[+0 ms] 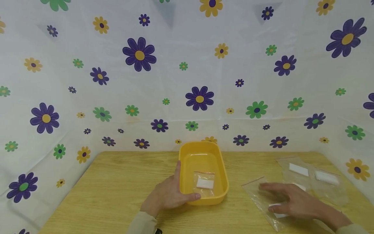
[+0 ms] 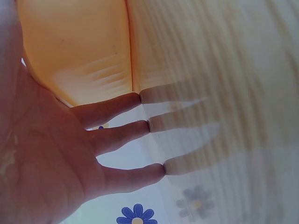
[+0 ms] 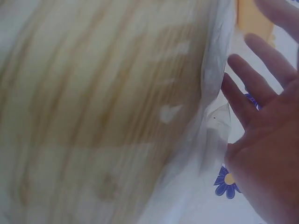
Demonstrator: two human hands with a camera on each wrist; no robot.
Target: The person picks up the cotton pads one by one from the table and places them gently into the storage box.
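Observation:
A yellow plastic tub (image 1: 225,182) stands on the wooden table, with a clear zip bag (image 1: 204,191) holding a white rectangle inside. My left hand (image 1: 169,195) rests against the tub's left side, its thumb lying over the front rim. In the left wrist view, three straight fingers (image 2: 131,179) touch the tabletop with their tips. On the right, my right hand (image 1: 301,201) lies over another clear zip bag (image 1: 254,188), fingers extended and touching it. Part of that bag's white rectangle (image 1: 279,210) shows below the fingers.
More clear bags with white pieces (image 1: 298,169) lie overlapping behind and right of my right hand, one with a white strip (image 1: 326,177). White flower-patterned sheeting (image 1: 163,81) closes off the back and both sides of the wooden table (image 1: 122,195).

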